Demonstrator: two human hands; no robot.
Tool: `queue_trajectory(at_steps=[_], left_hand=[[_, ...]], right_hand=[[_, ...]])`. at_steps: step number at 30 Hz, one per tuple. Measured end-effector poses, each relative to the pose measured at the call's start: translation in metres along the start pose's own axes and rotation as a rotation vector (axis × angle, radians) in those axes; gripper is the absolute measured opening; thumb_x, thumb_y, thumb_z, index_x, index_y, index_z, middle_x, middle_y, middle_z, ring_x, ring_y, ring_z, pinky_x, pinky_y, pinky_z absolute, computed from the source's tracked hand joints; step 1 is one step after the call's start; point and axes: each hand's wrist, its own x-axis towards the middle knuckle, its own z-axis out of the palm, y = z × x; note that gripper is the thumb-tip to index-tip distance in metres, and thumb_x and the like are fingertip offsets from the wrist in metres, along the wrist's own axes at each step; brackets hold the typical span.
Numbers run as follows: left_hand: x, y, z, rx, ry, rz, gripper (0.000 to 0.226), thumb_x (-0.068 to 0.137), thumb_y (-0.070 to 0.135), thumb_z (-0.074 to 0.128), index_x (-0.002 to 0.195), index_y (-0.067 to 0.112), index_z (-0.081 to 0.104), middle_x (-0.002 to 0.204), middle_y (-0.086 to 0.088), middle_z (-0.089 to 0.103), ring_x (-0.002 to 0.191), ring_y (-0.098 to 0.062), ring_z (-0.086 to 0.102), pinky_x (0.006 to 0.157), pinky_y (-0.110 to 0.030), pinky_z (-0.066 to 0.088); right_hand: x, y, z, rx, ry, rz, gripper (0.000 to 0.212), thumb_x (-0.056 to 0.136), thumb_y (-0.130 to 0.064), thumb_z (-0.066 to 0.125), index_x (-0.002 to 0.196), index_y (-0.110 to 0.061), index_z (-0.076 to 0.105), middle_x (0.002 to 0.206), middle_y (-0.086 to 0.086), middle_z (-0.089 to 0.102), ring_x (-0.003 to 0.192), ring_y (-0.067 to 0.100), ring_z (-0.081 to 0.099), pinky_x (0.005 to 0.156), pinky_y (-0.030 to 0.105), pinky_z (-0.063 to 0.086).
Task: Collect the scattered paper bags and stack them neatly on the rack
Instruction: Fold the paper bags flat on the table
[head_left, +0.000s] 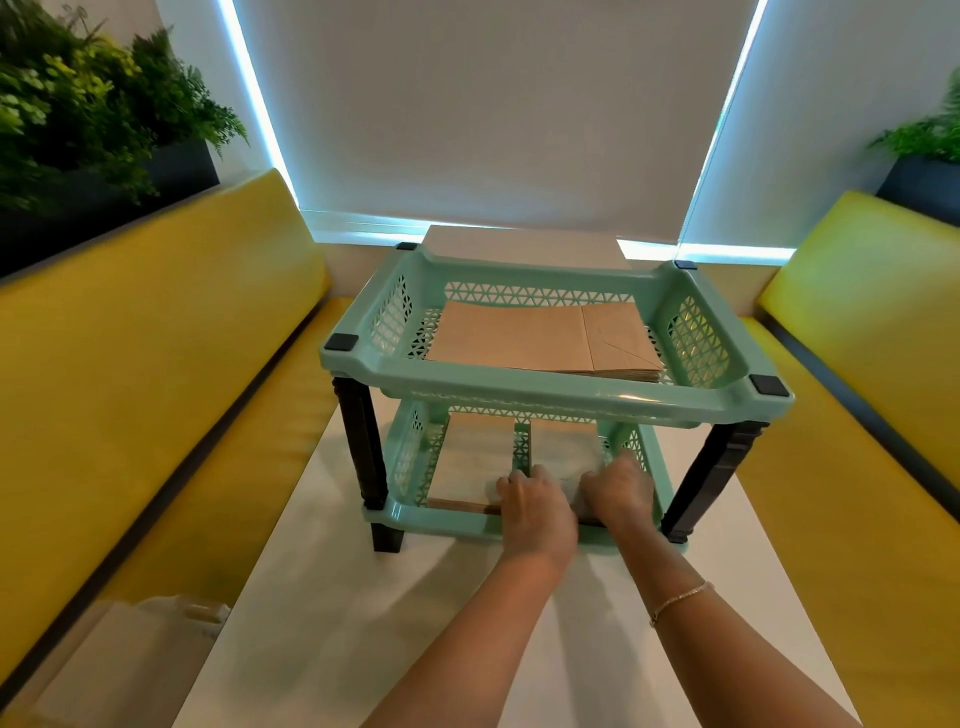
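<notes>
A mint-green two-tier rack (566, 397) with black legs stands on the white table. A flat stack of brown paper bags (524, 340) lies in its top tray. In the bottom tray sit two stacks of bags, the left stack (467, 462) and the right stack (563, 447). My left hand (535, 512) rests at the tray's front between the stacks. My right hand (618, 491) grips the front end of the right stack. The parts of the stacks under my hands are hidden.
The white table (363, 623) runs toward me from the rack. Yellow benches (130, 364) flank it on both sides. A blurred pale bag-like object (156, 639) lies at the lower left. Plants in dark planters stand behind both benches.
</notes>
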Motion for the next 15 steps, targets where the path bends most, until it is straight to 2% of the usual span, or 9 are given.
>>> queue_trajectory(at_steps=[5,9,15], left_hand=[[-0.005,-0.008,-0.019,-0.06,0.068,0.061,0.032,0.096,0.023,0.048,0.126,0.011,0.049,0.124,-0.009,0.05,0.119,-0.024,0.04,0.096,-0.033,0.039],[-0.015,-0.031,-0.046,-0.11,0.139,0.082,0.022,0.097,0.022,0.045,0.113,0.015,0.058,0.113,-0.004,0.058,0.108,-0.021,0.051,0.088,-0.033,0.046],[-0.05,-0.099,-0.091,-0.241,0.312,0.055,0.02,0.093,0.018,0.053,0.11,0.019,0.063,0.11,-0.002,0.067,0.1,-0.018,0.062,0.082,-0.03,0.052]], right_hand=[[-0.015,-0.006,-0.015,0.087,0.015,-0.042,0.044,0.086,-0.008,0.056,0.128,-0.003,0.043,0.117,0.019,0.058,0.107,0.034,0.056,0.087,0.039,0.048],[-0.043,-0.025,-0.019,0.031,0.045,-0.208,0.045,0.088,-0.015,0.058,0.132,-0.008,0.048,0.119,0.015,0.062,0.107,0.028,0.059,0.087,0.032,0.046],[-0.116,-0.052,0.016,-0.022,-0.158,-0.408,0.021,0.088,-0.017,0.059,0.107,-0.014,0.066,0.106,0.004,0.068,0.087,0.017,0.062,0.08,0.03,0.052]])
